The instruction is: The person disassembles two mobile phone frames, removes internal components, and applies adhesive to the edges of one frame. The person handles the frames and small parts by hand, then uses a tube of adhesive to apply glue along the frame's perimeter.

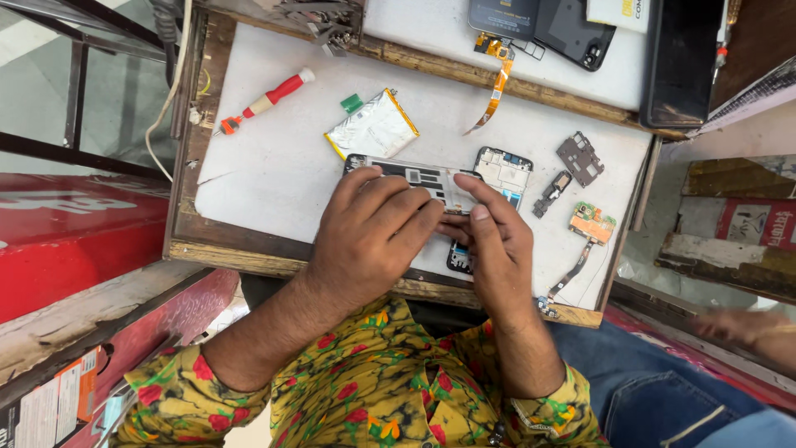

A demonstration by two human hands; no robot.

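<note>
Your left hand [373, 236] is pressing flat on the opened phone [439, 195] on the white board [274, 166], while your right hand [496, 241] is pinching something small at its middle; I think you are working a part loose, so lift gently. Loose parts are sitting close on the right near the board's edge, but the left side by the red screwdriver [267, 101] is giving you room.

The person wears a yellow shirt [365, 390] printed with red flowers and green leaves. Its sleeves are pushed up above the wrists, forearms bare. Both the left hand [369, 236] and right hand [497, 249] are ungloved, without rings.
</note>
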